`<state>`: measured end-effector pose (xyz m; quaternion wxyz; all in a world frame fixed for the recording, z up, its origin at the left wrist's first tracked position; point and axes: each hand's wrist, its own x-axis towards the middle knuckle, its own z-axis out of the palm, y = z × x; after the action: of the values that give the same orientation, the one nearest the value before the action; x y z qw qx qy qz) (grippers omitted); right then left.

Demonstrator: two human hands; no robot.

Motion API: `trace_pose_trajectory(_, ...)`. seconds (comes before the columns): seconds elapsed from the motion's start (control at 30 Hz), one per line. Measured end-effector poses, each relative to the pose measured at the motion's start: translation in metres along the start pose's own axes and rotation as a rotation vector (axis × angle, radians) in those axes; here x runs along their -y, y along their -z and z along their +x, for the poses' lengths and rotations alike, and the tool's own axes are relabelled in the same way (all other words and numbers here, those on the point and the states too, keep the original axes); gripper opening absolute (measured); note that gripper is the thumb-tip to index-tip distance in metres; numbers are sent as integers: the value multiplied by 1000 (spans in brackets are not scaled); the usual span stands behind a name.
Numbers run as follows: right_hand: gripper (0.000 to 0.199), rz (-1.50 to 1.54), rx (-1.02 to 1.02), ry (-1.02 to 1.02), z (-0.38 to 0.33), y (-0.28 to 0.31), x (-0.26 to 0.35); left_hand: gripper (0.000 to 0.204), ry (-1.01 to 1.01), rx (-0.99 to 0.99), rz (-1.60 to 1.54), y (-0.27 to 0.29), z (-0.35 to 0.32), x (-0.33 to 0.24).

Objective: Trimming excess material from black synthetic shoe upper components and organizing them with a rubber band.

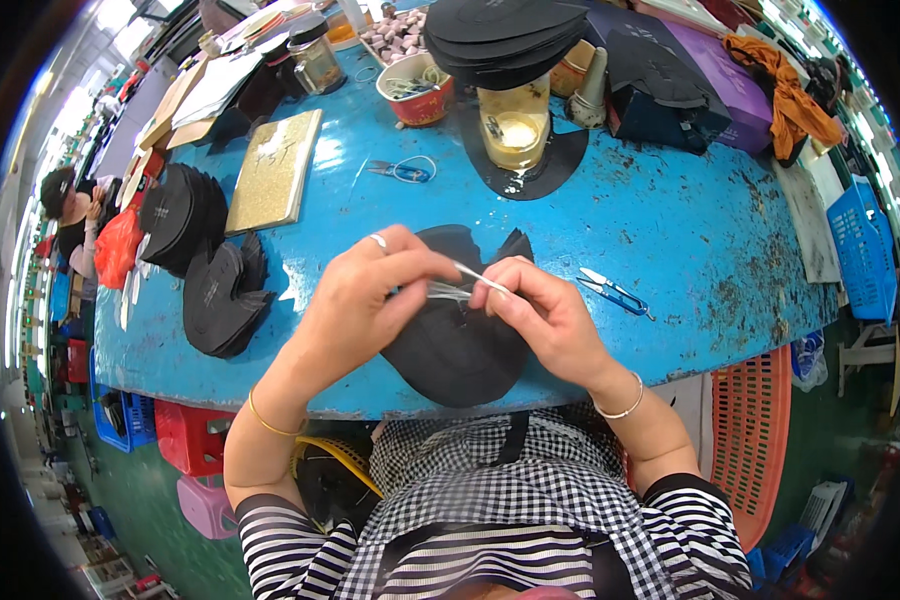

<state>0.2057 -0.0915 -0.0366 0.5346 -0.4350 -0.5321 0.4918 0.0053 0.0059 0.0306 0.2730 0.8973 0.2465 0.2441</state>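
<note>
Above the near middle of the blue table, my left hand (370,295) and my right hand (545,315) meet, with thin white strands (483,278) between them. Thumb and fingers of both hands are pinched on these strands. Whether they are thread or narrow elastic I cannot make out. Beneath my hands lies a curved black piece (455,360) with a notch at its far side, partly covered by my fingers. To the right of my right hand rests a pair of blue-handled thread snips (615,292).
Stacked black pieces (175,215) stand at left, with more notched pieces (220,305) nearer me. Beyond are a gold-covered book (278,170), other blue snips (405,172), a red bowl (417,107) and a glue pot (515,140). An orange basket (750,440) stands below the table's right edge.
</note>
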Motion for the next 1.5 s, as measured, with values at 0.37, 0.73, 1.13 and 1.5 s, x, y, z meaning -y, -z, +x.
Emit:
trace_pose_trajectory(0.37, 17, -84, 393, 297, -22, -64, -1, 55, 381, -110, -1287, -3, -29, 0)
trace_pose_trajectory(0.73, 16, -21, 115, -8, -18, -74, -31, 96, 575, 337, -147, -31, 1, 94)
trace_pose_trajectory(1.13, 17, -63, 125, 102, -32, -70, -40, 72, 777, 492, -737, -19, 2, 79)
trace_pose_trajectory(1.5, 29, 461, 50, -148, -71, -43, -24, 72, 634, -40, -496, -20, -111, -4)
